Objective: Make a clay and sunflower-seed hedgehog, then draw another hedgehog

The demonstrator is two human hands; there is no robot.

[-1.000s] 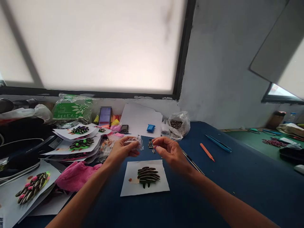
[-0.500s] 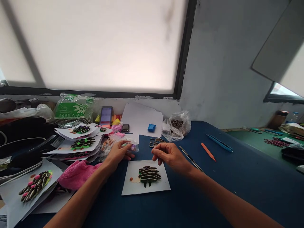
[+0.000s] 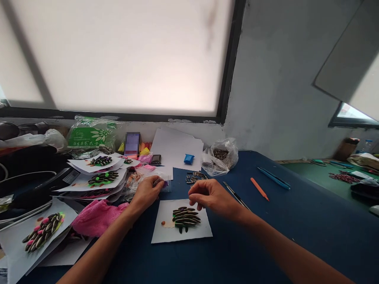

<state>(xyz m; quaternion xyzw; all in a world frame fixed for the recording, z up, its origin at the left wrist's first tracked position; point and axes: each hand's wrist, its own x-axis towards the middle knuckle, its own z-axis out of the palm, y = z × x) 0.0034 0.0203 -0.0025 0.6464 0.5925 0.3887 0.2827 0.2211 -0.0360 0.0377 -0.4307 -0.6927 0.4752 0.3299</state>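
My left hand [image 3: 148,192] is closed at the edge of a clear plastic bag [image 3: 166,184] with purple clay in it, pinching it between thumb and fingers. Over the top right corner of a white paper card [image 3: 161,209] hovers my right hand [image 3: 211,196], its thumb and forefinger curled together; whatever they may hold is too small to make out. On the card lies a hedgehog picture [image 3: 186,217], with striped sunflower seeds as spines, a pale snout and a brown nose. Loose sunflower seeds [image 3: 195,176] are scattered just beyond my right hand.
Finished seed pictures [image 3: 103,178] are stacked at left beside a pink cloth [image 3: 99,219]. Behind are white sheets [image 3: 174,146], a blue packet [image 3: 188,159] and a bag of seeds [image 3: 220,156]. Tweezers [image 3: 237,195], an orange tool [image 3: 259,189] and blue tweezers [image 3: 274,178] lie right.
My left hand's fingers have drawn together on the plastic bag with purple clay, from a more spread pose. My right hand and the card have barely moved.
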